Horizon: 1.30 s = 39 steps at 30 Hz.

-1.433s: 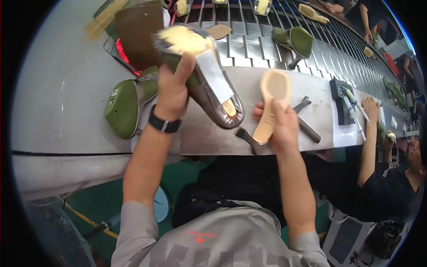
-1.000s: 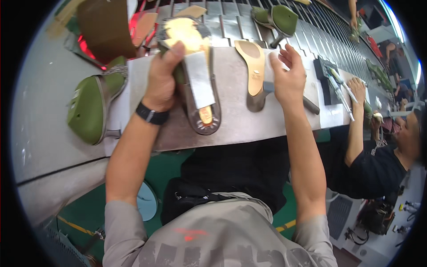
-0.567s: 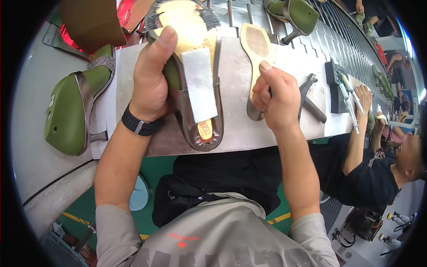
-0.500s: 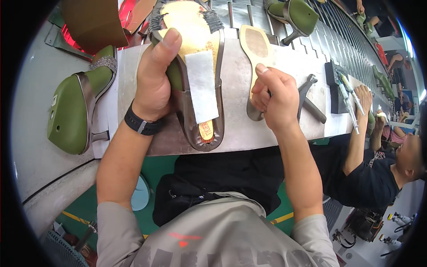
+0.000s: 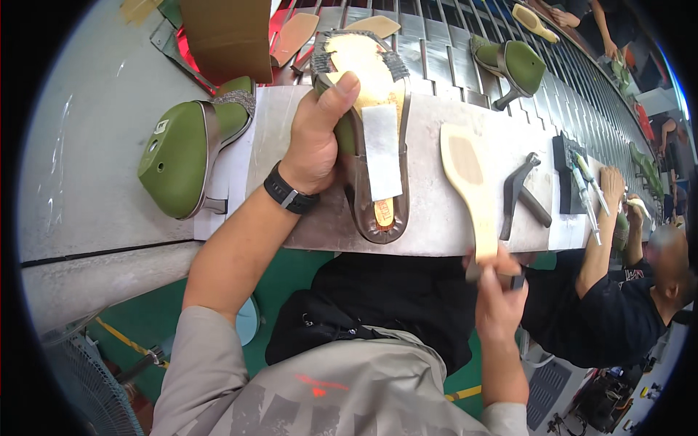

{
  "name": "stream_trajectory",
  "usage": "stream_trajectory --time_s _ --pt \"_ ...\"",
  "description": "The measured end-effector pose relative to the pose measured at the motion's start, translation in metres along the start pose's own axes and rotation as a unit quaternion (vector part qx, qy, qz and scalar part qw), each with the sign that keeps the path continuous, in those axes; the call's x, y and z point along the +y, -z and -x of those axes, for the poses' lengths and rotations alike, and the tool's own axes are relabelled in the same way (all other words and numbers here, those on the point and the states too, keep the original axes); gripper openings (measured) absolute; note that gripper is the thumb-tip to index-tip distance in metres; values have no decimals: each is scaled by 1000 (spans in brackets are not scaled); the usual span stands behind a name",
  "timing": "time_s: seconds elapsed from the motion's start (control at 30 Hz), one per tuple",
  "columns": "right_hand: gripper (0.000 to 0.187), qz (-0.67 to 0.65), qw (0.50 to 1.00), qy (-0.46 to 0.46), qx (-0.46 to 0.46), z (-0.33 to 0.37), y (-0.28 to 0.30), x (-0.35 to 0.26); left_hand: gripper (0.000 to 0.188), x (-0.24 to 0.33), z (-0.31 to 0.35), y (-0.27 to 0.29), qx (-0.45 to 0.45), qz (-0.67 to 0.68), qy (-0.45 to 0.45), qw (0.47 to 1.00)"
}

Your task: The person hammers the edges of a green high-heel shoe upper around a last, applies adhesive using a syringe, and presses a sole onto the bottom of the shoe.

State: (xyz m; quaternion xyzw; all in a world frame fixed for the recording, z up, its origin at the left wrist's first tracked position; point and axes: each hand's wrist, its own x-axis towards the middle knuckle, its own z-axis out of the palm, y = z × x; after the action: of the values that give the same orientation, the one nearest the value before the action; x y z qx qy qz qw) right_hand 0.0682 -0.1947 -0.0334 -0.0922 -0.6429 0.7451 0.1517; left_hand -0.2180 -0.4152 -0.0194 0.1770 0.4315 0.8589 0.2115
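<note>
My left hand (image 5: 320, 134), with a black watch at the wrist, is closed round the side of a brown shoe (image 5: 358, 207) on a green last, bottom side up. A white rectangular pad (image 5: 382, 154) lies along the middle of its yellowish bottom; dark, rough-edged upper material is folded in at the toe. To the right, a cream insole (image 5: 459, 163) with a beige forefoot patch reaches to the table's front edge. My right hand (image 5: 502, 301) is closed at its narrow heel end, slightly blurred. A small dark item by those fingers is too unclear to name.
Pincers (image 5: 518, 192) lie right of the insole, beside a black holder (image 5: 568, 174) with pen-like applicators. Shoes on green lasts stand at left (image 5: 178, 160) and back right (image 5: 520, 65). A slatted conveyor (image 5: 436, 43) runs behind. A co-worker's hand (image 5: 612, 185) is at right.
My right hand has moved down from the insole's middle to its heel end, and the insole has shifted toward me. The left hand still holds the shoe. The whole view has shifted.
</note>
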Motion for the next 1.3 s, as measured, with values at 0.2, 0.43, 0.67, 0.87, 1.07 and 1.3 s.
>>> stream_trajectory --time_s 0.2,0.43,0.67,0.87,1.07,1.3 --pt "76 -244 961 -110 70 56 -32 4 71 2 -1 -4 -6 -19 -1 1000" --pt "33 -214 947 -239 27 1 -52 22 108 17 18 -14 -135 -102 -87 982" --pt "27 -133 989 -72 -1 -21 -41 -17 84 49 26 -37 -107 53 -123 985" --pt "30 -62 998 27 -14 -97 -80 -57 75 67 41 -64 -86 -91 -60 990" --pt "46 -172 975 15 -142 -122 -101 -73 65 65 57 -84 -91 -78 -58 991" --pt "67 -163 973 23 -161 -120 -90 -70 63 62 62 -93 -71 -80 -85 991"
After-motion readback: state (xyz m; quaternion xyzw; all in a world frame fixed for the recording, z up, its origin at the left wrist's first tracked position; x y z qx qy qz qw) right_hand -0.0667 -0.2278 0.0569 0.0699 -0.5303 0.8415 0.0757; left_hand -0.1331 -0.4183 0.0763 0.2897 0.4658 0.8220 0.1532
